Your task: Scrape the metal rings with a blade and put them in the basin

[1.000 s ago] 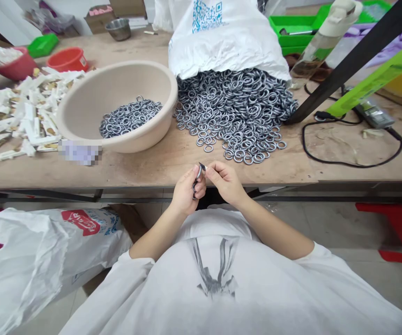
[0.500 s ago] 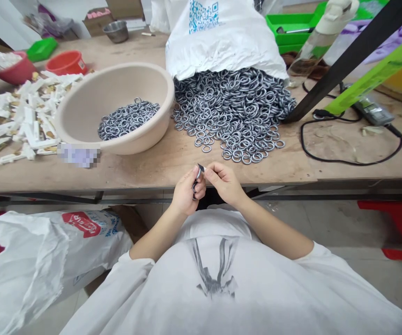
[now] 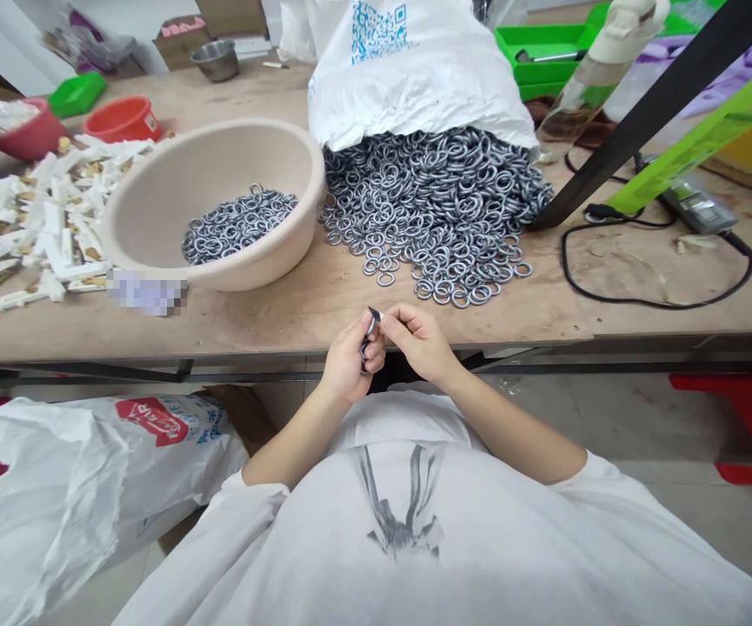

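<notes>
The left hand (image 3: 349, 358) is curled in a loose fist near the front edge of the wooden table (image 3: 271, 322), its fingers folded around a few grey rings (image 3: 364, 349). One ring stands up near the thumb, clamped between thumb and forefinger, and dark curves of at least one more show lower down among the bent fingers; how many lie in the palm I cannot tell. The right hand (image 3: 422, 346) comes in from the other side with thumb and forefinger pressed together on a small dark-tipped piece (image 3: 376, 314), pale where it meets the fingertips. The dark tip lies right at the upper ring, and whether it touches the metal is too small to tell. The two sets of fingertips are just beside each other, while the palms stand apart. Beyond the hands, a heap of rings (image 3: 441, 209) spreads across the tabletop from the mouth of a white sack (image 3: 415, 96). To the left of the heap sits a beige basin (image 3: 212, 139), with a smaller mound of rings (image 3: 238, 224) in its bottom. White pieces (image 3: 63, 226) lie scattered to the left of the basin, and a black cord (image 3: 649, 302) loops over the table well to the right.
</notes>
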Demonstrator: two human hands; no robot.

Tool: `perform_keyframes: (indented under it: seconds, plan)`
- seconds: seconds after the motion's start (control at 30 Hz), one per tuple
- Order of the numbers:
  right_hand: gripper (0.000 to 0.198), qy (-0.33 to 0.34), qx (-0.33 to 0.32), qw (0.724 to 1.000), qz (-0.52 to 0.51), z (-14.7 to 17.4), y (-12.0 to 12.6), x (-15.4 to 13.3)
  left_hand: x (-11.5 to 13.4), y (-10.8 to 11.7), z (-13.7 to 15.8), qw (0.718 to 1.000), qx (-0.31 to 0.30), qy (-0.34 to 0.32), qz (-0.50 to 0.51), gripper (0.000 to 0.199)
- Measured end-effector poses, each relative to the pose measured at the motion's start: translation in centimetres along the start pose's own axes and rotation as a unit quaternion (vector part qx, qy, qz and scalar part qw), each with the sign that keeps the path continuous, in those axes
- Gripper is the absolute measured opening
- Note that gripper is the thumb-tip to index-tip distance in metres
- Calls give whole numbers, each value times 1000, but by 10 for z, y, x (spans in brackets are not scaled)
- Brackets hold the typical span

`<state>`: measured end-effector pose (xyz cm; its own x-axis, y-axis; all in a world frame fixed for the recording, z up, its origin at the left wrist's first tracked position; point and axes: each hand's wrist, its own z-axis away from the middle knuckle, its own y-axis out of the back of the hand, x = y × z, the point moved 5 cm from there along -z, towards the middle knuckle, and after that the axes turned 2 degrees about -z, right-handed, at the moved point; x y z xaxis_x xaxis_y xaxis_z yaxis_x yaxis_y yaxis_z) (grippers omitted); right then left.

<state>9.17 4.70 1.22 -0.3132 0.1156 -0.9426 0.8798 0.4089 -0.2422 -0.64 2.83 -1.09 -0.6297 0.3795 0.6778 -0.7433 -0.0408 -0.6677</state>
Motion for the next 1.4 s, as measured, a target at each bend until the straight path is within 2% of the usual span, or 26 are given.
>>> perform_keyframes:
  seconds: [0.3, 0.53, 0.63, 0.8, 1.0, 1.2, 1.4]
  plan:
    - [51, -49, -6, 999, 7, 0, 3, 10, -2, 4, -2, 1000, 8, 18, 17, 46]
    - [40, -28, -13, 999, 12, 0, 3, 11, -2, 6, -1, 999, 14, 30, 32, 41]
    - [42, -18, -9, 999, 37, -1, 4, 9, -1, 5, -1, 999, 13, 33, 36, 40]
    - [49, -36, 2, 999, 36, -1, 3, 8, 1, 4, 0, 999, -9, 23, 28, 48]
    - [40, 38, 16, 995, 87, 0, 5, 0, -2, 2, 1, 999, -35, -7, -13, 58]
    - [43, 7, 13, 993, 117, 2, 4, 1, -6, -2, 4, 997, -38, -25, -63, 55]
    - [44, -30, 8, 999, 32, 2, 3, 3, -6, -6, 5, 997, -30, -15, -73, 60]
